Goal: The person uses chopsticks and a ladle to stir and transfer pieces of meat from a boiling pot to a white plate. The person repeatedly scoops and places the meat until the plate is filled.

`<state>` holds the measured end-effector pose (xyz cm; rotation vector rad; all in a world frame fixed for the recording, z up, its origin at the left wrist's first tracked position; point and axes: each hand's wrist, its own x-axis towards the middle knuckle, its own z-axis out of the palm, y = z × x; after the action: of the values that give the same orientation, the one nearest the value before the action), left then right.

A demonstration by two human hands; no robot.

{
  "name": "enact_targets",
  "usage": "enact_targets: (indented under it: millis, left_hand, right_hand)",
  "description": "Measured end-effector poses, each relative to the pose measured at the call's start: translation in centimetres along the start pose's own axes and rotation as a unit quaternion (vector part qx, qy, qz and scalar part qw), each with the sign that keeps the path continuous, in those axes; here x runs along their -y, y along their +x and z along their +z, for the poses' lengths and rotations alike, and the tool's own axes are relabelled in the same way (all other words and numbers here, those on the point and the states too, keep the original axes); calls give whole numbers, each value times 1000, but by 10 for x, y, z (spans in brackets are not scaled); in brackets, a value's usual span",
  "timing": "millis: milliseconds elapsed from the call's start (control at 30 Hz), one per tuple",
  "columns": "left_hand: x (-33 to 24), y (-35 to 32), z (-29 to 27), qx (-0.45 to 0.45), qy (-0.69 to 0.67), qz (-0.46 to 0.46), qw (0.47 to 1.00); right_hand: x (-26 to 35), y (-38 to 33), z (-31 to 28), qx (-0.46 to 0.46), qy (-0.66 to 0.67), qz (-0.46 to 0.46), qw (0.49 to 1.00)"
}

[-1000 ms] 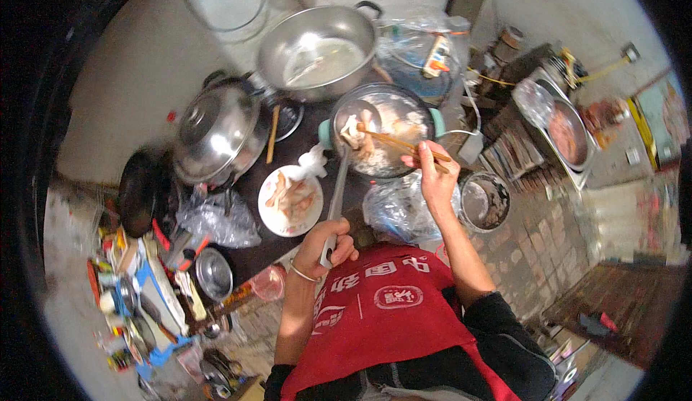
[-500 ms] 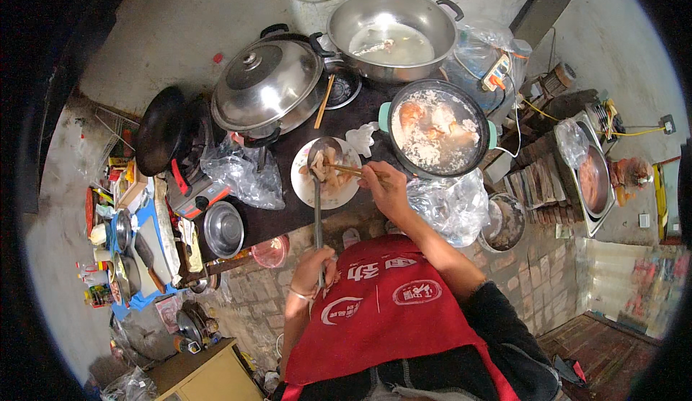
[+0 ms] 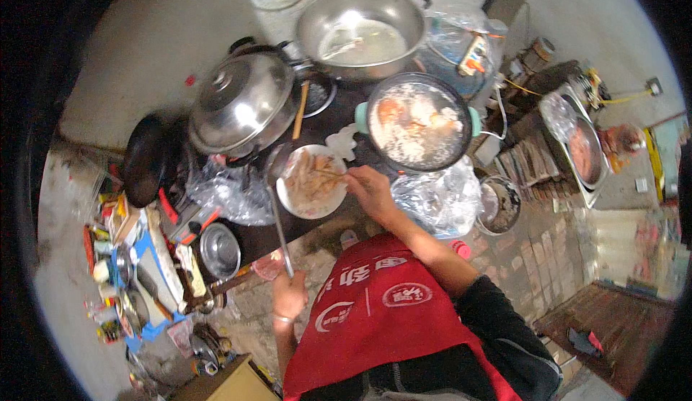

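Chopsticks [image 3: 328, 173] are gripped in the closed fingers of the right hand [image 3: 369, 189], tips reaching left over the white plate [image 3: 311, 183] of pale food strips on the dark worktop [image 3: 252, 239]. A ladle [image 3: 280, 217] is clasped in the left hand [image 3: 290, 296], its long handle running up toward the plate's left rim, so the right hand is found nearer the food.

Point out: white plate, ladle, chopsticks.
white plate [image 3: 306, 203], head view, bare lower rim.
ladle [image 3: 280, 217], head view, mid-handle.
chopsticks [image 3: 328, 173], head view, shafts above the food.
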<state>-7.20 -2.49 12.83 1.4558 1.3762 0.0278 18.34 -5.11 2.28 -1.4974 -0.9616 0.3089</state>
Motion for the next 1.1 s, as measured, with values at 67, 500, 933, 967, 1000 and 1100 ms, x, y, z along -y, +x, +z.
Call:
enact_targets:
  millis: [67,500,933,967,1000,1100]
  left_hand:
    - [1,1,-5,41,-41,17,998]
    - [-34,20,16,252,-243,166,922]
    - [-50,16,42,279,-234,139,921]
    - [-49,18,42,281,-234,149,919]
    - [-46,20,42,283,-231,157,918]
    - [-50,20,45,274,-216,132,928]
  right_hand:
    - [14,-1,-11,-25,42,28,998]
    - [33,13,-171,-185,39,83,978]
    - [44,2,-223,-192,-95,83,973]
    - [40,-2,-228,-236,-9,109,966]
    - [50,-1,-231,-247,-19,121,961]
    - [58,3,-234,-259,-46,158,952]
